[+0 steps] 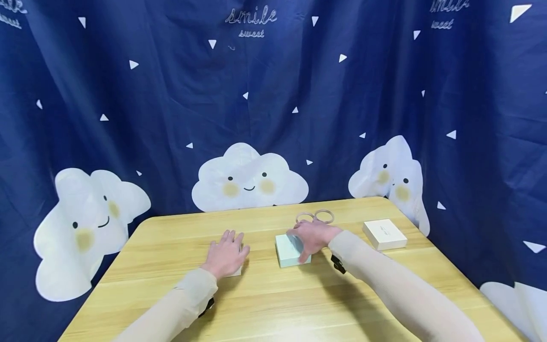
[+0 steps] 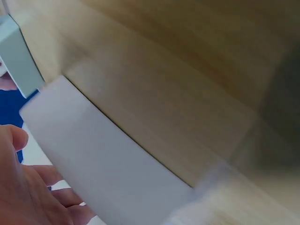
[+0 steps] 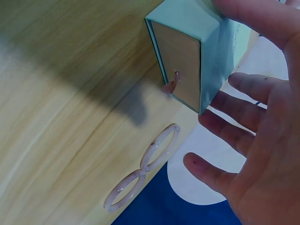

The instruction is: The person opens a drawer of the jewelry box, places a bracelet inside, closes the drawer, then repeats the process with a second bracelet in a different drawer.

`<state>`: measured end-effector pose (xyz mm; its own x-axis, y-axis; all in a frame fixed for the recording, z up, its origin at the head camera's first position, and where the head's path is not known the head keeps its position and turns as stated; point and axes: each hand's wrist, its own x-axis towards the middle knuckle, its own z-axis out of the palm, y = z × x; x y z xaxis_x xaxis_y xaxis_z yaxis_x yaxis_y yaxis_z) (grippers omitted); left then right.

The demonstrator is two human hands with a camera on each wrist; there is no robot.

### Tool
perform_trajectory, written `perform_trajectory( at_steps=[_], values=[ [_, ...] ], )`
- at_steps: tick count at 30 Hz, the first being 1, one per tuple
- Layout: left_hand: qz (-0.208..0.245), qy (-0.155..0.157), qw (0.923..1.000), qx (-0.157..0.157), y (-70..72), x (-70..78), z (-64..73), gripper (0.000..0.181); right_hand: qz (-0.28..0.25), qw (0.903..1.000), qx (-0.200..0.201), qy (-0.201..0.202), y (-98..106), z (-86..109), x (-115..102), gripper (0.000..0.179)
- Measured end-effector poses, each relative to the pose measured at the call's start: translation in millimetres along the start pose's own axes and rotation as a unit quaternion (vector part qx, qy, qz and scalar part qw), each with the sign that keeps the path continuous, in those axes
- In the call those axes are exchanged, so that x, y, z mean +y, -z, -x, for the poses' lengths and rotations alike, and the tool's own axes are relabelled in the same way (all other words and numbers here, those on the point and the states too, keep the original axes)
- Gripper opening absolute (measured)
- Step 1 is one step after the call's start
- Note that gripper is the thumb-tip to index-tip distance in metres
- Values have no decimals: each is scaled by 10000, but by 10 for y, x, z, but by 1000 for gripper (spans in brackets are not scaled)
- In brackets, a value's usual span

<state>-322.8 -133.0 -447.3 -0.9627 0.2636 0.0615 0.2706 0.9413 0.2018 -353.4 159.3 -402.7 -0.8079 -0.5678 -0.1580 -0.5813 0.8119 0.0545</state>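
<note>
My right hand (image 1: 314,236) reaches over a small mint-green drawer box (image 1: 287,251), holding it between the thumb on the near side and the fingers toward the far edge. In the right wrist view the mint-green box (image 3: 180,61) shows a beige drawer end with a small ribbon pull (image 3: 173,84). My left hand (image 1: 225,254) lies over a white box (image 1: 236,272), mostly hidden beneath it in the head view. In the left wrist view the white box (image 2: 103,154) shows a long plain side, with the left fingers (image 2: 65,197) loosely extended along its far side.
Two pale pink rings, likely bangles (image 1: 324,216), lie side by side behind my right hand. A white lidded box (image 1: 384,233) with small print sits toward the right edge of the wooden table (image 1: 179,247). A blue cloud-patterned curtain (image 1: 171,95) hangs behind.
</note>
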Motion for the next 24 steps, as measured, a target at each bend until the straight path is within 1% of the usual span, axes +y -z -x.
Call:
perform_trajectory(
  at_steps=[7, 11, 17, 24],
  values=[
    [120, -132, 9998, 72, -2, 206, -18, 66, 10, 9999, 107, -9, -21, -12, -5, 86],
    [137, -171, 9998, 30, -21, 317, -46, 66, -12, 9999, 131, -32, -25, -16, -14, 86],
    [124, -230, 9997, -31, -48, 516, -125, 67, 64, 9998, 191, -48, -35, -22, -19, 85],
    [100, -223, 9996, -126, -108, 766, -240, 65, 64, 9998, 180, -56, -43, -45, -17, 87]
  ],
)
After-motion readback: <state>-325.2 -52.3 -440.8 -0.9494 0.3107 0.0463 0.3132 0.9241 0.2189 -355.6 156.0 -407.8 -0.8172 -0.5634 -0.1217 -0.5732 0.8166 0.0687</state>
